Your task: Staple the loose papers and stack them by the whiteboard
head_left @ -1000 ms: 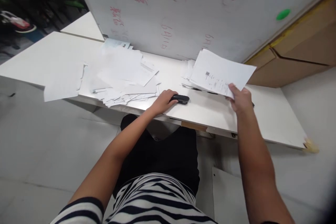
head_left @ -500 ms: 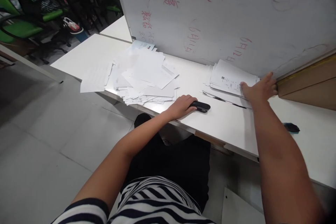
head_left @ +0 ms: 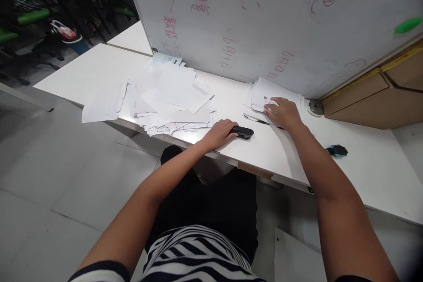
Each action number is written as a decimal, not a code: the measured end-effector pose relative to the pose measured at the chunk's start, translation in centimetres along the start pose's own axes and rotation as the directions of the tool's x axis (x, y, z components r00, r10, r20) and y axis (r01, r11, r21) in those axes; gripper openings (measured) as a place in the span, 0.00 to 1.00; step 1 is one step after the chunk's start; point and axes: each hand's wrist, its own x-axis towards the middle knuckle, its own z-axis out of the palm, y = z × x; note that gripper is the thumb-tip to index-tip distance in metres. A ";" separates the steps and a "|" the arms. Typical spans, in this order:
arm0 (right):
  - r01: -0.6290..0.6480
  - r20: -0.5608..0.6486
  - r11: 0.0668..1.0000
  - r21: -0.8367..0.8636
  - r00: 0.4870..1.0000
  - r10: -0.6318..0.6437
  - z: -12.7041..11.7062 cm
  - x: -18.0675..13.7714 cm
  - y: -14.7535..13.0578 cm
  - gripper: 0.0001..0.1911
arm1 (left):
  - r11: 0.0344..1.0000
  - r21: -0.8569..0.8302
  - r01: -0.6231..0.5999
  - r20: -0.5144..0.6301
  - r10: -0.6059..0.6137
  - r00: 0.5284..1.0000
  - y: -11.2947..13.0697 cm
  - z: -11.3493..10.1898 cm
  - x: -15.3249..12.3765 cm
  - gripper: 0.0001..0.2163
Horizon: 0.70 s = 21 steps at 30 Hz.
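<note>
My left hand [head_left: 222, 135] is closed around the back end of a black stapler [head_left: 245, 132], which lies on the white table near its front edge. My right hand [head_left: 284, 113] rests over a neat stack of printed papers [head_left: 264, 88] by the whiteboard, its fingers spread on the top sheet. In front of that stack lies a long, slim, dark-and-light item [head_left: 253, 117], partly under my right hand; its kind I cannot make out. A loose, messy pile of papers [head_left: 175, 88] spreads to the left of the stapler.
A whiteboard [head_left: 244, 22] with red writing stands along the table's back. At right are a cardboard box [head_left: 360, 101], a grey rounded object [head_left: 315, 107] and a watch-like dark item [head_left: 337, 150]. One sheet [head_left: 99, 108] overhangs the table's front edge.
My right hand has moved left from the right end of the paper stack onto its top. My left hand stays on the stapler. The view has shifted right.
</note>
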 end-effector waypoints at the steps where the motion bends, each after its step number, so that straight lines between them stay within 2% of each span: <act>1: 0.013 -0.004 1.000 -0.006 1.000 -0.013 0.2 0.1 -0.1 0.20 | 1.000 0.001 0.000 0.001 0.000 1.000 0.0 0.0 0.0 0.15; 11: -0.001 -0.009 0.999 -0.053 1.000 0.000 1.2 0.9 -0.6 0.18 | 1.000 0.001 -0.011 -0.007 0.011 1.000 0.1 -0.2 -0.2 0.15; 21: -0.102 0.001 0.994 -0.030 0.995 0.102 1.3 1.5 -2.2 0.18 | 1.000 0.012 -0.028 -0.027 0.028 0.999 -0.2 0.1 -0.1 0.15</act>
